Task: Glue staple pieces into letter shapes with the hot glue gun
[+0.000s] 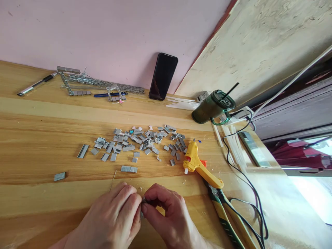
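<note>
My left hand (111, 218) is closed, back of the hand up, near the front of the table. My right hand (171, 218) pinches with thumb and forefinger against it. Between the two sits a small grey metal piece (141, 214), mostly covered by fingers. A thin wire (113, 179) shows just beyond my left knuckles. Ahead lies a short row of joined staple strips (129, 169). Past it spreads a loose pile of short staple strips (147, 140). One single strip (60, 176) lies off to the left, and a longer strip (83, 151) lies beside the pile.
On the right lie a yellow glue gun (197, 164), pliers (223, 214) and a looping black cable (255, 193). Farther back stand a green mug with a straw (211, 107) and a phone (163, 76) against the wall. Metal rods (103, 83), a pen (37, 84) and glue sticks (181, 103) line the back.
</note>
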### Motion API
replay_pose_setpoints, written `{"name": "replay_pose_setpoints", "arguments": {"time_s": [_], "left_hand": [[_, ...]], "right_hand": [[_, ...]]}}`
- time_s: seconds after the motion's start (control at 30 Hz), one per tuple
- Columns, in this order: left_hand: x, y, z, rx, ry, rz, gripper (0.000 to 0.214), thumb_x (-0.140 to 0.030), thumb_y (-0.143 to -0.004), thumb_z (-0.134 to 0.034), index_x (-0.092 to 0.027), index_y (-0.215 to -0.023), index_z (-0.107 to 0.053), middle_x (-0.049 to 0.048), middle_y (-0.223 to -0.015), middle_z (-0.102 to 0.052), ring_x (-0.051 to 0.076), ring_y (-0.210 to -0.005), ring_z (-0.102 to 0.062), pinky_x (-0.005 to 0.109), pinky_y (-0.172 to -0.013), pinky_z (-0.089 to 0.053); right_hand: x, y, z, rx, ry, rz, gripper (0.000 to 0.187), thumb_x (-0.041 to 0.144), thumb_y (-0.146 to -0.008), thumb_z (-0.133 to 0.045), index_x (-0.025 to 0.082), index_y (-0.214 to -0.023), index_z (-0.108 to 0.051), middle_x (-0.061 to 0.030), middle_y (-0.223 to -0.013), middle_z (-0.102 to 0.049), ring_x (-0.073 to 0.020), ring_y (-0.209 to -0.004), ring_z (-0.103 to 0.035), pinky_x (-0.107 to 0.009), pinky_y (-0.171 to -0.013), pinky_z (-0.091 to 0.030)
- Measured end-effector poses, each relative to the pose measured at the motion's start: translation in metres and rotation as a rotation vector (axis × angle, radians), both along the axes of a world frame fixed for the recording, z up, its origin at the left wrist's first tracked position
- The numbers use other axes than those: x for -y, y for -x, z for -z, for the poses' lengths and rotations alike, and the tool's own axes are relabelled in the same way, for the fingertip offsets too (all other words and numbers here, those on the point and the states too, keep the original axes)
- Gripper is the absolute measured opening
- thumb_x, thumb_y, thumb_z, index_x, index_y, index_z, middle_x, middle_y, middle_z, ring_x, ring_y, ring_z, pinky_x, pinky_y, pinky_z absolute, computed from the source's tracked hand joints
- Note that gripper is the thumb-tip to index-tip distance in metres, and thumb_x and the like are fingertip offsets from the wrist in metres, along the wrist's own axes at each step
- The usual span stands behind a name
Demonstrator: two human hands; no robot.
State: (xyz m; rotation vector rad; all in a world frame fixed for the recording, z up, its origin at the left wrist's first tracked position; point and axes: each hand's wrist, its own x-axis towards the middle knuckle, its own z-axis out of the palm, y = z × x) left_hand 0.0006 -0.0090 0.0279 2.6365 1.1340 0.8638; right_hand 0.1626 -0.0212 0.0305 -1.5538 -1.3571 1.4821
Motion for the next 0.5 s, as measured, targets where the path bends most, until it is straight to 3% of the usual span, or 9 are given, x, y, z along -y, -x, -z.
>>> {"name": "replay_pose_setpoints", "arguments": {"time_s": [0.33, 0.5], "left_hand": [[0.000, 0.001, 0.011, 0.166, 0.336, -0.030, 0.020, -0.006, -0.077, -0.041, -0.024, -0.072, -0.049, -0.0041, -0.063, -0.058, 0.011, -0.053, -0.057, 0.019, -0.048, -0.044], [-0.005, 0.001, -0.006, 0.156, 0.727, -0.038, 0.017, -0.013, -0.074, -0.043, -0.023, -0.064, -0.052, -0.0063, -0.058, -0.057, 0.010, -0.052, -0.055, 0.018, -0.051, -0.043]], "right_hand": [[-0.002, -0.006, -0.003, -0.105, 0.122, -0.061, 0.008, 0.025, -0.069, -0.060, 0.018, -0.065, -0.060, 0.0015, -0.062, -0.057, -0.0134, -0.062, -0.052, -0.026, -0.060, -0.041], [0.001, -0.012, 0.003, -0.213, 0.212, -0.090, 0.012, 0.029, -0.069, -0.064, 0.018, -0.068, -0.063, 0.0018, -0.061, -0.058, -0.0124, -0.059, -0.052, -0.025, -0.057, -0.040]]}}
